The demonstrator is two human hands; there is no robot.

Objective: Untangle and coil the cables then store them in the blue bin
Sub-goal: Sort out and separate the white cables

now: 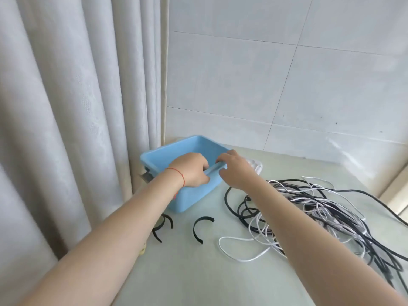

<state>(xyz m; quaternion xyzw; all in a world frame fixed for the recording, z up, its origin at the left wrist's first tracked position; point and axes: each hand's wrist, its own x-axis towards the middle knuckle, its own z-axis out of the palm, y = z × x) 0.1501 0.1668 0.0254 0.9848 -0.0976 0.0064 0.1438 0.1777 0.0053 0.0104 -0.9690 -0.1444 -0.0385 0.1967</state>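
A pale green table (198,272) carries everything. The blue bin (194,199) sits at its far left corner, against the curtain. Just in front of the bin lie two curled black straps (202,229), one partly hidden under an arm. To the bin's right sprawls a tangle of black and white cables (326,219), reaching the table's right edge. Something white (257,165) lies just behind the bin's right corner.

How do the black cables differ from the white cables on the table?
The black cables look thicker than the white cables. One black cable runs far out to the right edge of the view, while one white cable ends in a loose loop nearest the person. Both kinds lie uncoiled in one tangled pile on the table, outside the blue bin.
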